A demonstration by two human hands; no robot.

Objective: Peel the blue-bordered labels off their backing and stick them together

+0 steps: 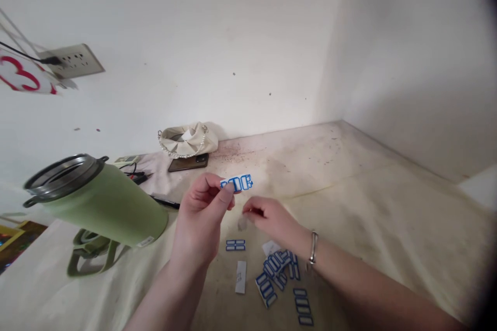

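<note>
My left hand pinches a small white card with blue block-like outlines between thumb and fingers, held up above the table. Beside it, my right hand is closed in a pinch on a small, thin, see-through piece that hangs below the fingertips; its kind is unclear. Below the hands lies a loose pile of similar blue-and-white cards. A single blue-edged card and a white slip with faint dark marks lie left of the pile. Another card sits nearer to me.
A large green tumbler with its strap stands at the left. Towards the wall lie a cream bag with a bead chain, a phone and a dark pen. A socket with a plugged cable is on the wall.
</note>
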